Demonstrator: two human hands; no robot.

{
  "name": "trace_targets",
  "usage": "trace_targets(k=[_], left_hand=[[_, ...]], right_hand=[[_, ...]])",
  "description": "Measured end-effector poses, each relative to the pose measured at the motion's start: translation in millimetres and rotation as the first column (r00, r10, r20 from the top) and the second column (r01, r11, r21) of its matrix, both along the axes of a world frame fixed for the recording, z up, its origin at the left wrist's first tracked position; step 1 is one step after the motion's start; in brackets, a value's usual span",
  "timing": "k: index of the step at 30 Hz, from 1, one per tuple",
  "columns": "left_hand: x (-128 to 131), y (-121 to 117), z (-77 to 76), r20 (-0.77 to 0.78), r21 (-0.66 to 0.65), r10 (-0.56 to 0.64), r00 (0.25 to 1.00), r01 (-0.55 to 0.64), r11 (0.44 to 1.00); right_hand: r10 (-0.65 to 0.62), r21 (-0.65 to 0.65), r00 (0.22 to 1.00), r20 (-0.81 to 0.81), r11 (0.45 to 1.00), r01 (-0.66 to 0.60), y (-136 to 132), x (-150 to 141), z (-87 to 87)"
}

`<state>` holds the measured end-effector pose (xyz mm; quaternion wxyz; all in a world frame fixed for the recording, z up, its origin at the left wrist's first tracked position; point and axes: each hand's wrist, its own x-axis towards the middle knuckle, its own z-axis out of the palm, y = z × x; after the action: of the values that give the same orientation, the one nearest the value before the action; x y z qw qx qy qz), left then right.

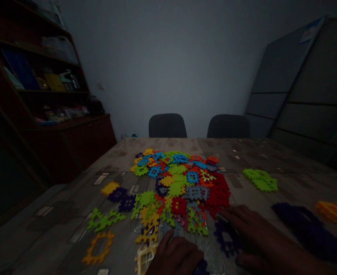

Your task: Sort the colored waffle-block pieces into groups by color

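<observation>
My left hand [177, 255] is low in the middle, index finger pointing forward and the other fingers curled over a dark purple plastic piece [202, 266], mostly hidden below them. To its right my right hand [247, 231] reaches in with fingers stretched and thumb apart. Its palm side lies by a dark purple square-frame piece [226, 237], and its fingertips come near the red pieces [218, 191]. A pale yellow frame piece [145, 258] borders the left hand. Ahead spreads a heap of toothed interlocking building pieces [176, 188] in many colours.
On the patterned table [99, 206], a yellow frame piece [99, 247] and green triangle pieces [104, 219] lie left. Green [260, 179], dark purple [308, 229] and orange [334, 211] stacks lie right. Two chairs [167, 125] stand beyond, with a shelf cabinet [68, 141] at left.
</observation>
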<state>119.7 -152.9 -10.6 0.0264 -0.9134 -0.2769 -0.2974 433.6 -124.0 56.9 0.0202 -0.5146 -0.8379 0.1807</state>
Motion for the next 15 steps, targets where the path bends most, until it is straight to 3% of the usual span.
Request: trace_targets(k=[4,10,15], left_hand=[[1.0,1.3,-2.6,-0.001,0.035,0.005,1.000,-0.005,0.999],[3.3,-0.4,0.2,-0.009,0.071,0.031,0.999,-0.030,0.997],[5.8,-1.0,-1.4,0.020,0.054,0.030,0.999,-0.031,0.998]], right_hand=[[0.040,-0.133,0.998,-0.042,0.990,-0.045,4.7,-8.6,5.0],[0.137,0.012,0.979,-0.150,0.990,-0.137,5.3,-2.1,-5.0],[0.154,0.022,0.977,-0.146,0.988,-0.152,7.9,3.8,-13.6]])
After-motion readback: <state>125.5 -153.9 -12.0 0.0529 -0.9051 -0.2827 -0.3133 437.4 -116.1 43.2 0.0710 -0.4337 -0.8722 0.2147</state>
